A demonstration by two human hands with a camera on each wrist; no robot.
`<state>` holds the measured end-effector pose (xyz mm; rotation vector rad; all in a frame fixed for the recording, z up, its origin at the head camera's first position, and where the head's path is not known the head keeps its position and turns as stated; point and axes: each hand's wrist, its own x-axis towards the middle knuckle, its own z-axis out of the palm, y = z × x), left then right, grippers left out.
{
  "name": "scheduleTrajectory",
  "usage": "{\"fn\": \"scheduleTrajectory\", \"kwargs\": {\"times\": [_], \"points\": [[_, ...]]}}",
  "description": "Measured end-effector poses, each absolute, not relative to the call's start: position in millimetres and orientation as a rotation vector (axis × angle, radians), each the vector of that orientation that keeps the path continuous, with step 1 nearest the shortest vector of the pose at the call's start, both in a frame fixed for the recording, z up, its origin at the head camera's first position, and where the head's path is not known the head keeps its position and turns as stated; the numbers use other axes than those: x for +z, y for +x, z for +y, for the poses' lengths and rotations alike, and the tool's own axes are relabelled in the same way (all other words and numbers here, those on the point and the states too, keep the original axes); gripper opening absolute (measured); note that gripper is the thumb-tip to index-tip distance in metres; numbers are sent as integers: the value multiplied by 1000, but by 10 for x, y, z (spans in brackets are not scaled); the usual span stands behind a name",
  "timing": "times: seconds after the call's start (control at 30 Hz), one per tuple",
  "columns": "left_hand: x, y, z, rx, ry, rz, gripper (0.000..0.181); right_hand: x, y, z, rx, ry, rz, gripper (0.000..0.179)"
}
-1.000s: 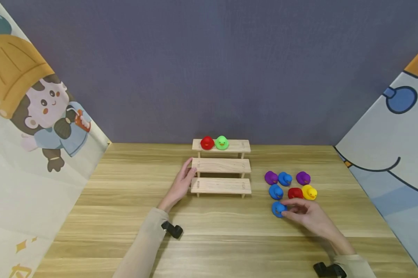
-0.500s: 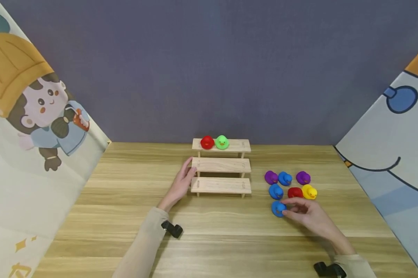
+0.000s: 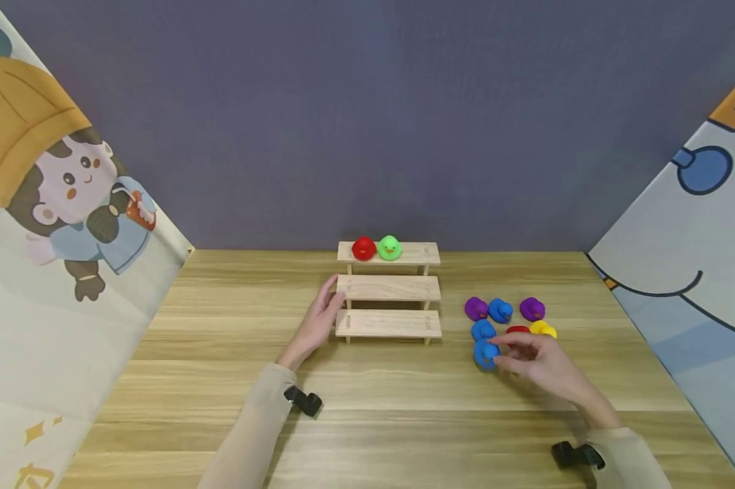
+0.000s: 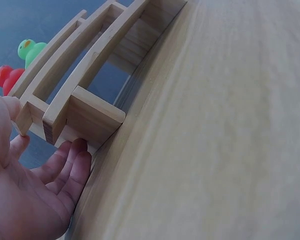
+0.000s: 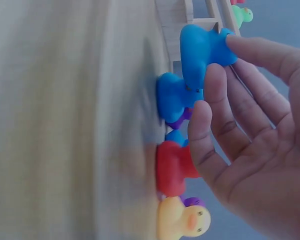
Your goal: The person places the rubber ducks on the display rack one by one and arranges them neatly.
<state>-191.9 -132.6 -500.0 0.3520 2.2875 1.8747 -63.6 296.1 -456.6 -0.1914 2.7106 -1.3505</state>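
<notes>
My right hand (image 3: 545, 367) pinches a blue rubber duck (image 3: 484, 355) between thumb and fingers. In the right wrist view this duck (image 5: 195, 52) is held off the tabletop, above another blue duck (image 5: 171, 97). My left hand (image 3: 314, 327) holds the left end of a three-step wooden stand (image 3: 388, 324). The left wrist view has its thumb and forefinger at the end of the middle plank, while the other fingers touch the side of the stand (image 4: 92, 117). A red duck (image 3: 364, 248) and a green duck (image 3: 390, 248) sit side by side on the top step.
Right of the stand, two purple ducks (image 3: 476, 309) (image 3: 532, 309), a blue duck (image 3: 500, 310), a red duck (image 3: 517, 329) and a yellow duck (image 3: 543, 329) stand on the wooden table (image 3: 392, 421). A dark partition (image 3: 392, 122) rises behind; printed panels (image 3: 679, 238) flank both sides.
My right hand has lifted the blue duck off the table and moved it slightly forward and left, towards the blue duck behind it. My left hand stays at the stand.
</notes>
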Motion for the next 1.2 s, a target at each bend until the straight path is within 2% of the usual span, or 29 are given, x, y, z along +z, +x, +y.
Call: {"fn": "scheduleTrajectory", "kwargs": {"times": [0.77, 1.2], "points": [[-4988, -1896, -1317, 1860, 344, 2307, 64, -4094, -1035, 2822, -1364, -258, 2756, 35], [-4974, -1886, -1311, 1866, 333, 2309, 63, -3881, -1374, 2667, -1376, -291, 2748, 35]]}}
